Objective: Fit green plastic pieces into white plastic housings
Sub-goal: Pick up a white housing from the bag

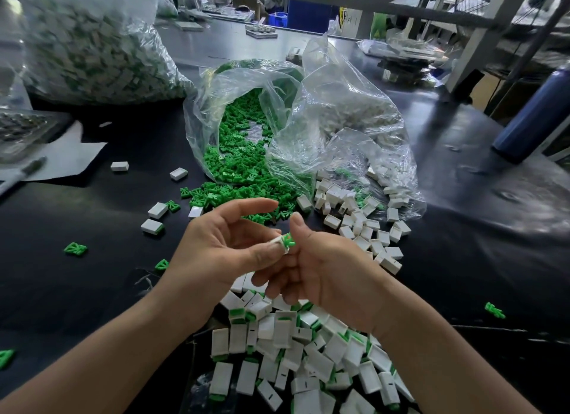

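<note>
Pinched tight: the left hand (222, 250) clamps its thumb and a finger on a white housing (279, 245), index finger stretched out above, while the right hand (324, 271) nips a green piece (289, 241) between thumb and fingers. Green meets white right at the housing's end, the 2 hands touching above the black table (92, 290). How deep the piece sits, I cannot tell.

Down below the wrists, nearest of all, lies a heap of assembled housings (293, 352), white bodies with green showing at the ends. Just past the right hand, loose white housings (370, 237) trail across the table. Beyond the left fingertips, spilled green pieces (234, 194) fan out, a few strays lying well to the left.

Further back, 2 clear bags lie open side by side: the green-piece bag (246, 120) and the white-housing bag (354, 120). Out left, a marker (24, 173) rests on a paper sheet (61, 154). Far left, a big bulging bag of mixed parts (92, 49); far right, a blue bottle (530, 111).
</note>
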Demonstrator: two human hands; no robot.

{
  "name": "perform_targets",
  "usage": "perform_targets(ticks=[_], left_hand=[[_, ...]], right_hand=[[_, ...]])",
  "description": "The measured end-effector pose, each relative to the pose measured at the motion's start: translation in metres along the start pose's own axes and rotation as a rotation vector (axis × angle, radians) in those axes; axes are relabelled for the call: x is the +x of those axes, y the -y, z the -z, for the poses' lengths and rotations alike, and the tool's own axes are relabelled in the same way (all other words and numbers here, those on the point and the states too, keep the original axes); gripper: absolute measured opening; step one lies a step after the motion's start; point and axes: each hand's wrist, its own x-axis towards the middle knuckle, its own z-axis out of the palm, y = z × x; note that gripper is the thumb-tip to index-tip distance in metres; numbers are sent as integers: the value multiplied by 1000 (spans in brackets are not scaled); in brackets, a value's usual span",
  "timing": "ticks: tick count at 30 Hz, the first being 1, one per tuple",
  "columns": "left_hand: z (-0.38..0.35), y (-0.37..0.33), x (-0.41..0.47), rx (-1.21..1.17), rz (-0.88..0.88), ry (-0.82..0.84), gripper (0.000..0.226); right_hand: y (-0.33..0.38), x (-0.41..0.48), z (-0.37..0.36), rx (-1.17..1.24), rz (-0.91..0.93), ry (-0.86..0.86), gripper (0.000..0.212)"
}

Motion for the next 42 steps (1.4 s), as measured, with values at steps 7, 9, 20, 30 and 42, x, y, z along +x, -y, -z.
perform_targets(ticks=[7, 9, 20, 30, 42], left_hand=[[-1, 2, -1, -52, -11, -6, 51], [0, 3, 0, -57, -7, -7, 49], [-1, 2, -1, -61, -4, -6, 55], [0, 3, 0, -88, -17, -11, 59], [1, 5, -1, -36, -19, -21, 34]], right_hand=[[5, -2, -10, 227, -56, -65, 37], [7, -3, -13, 235, -59, -88, 38], [-2, 2, -10, 214, -55, -38, 62], [-1, 1, -8, 215, -22, -17, 36], [-7, 0, -6, -10, 82, -89, 30]])
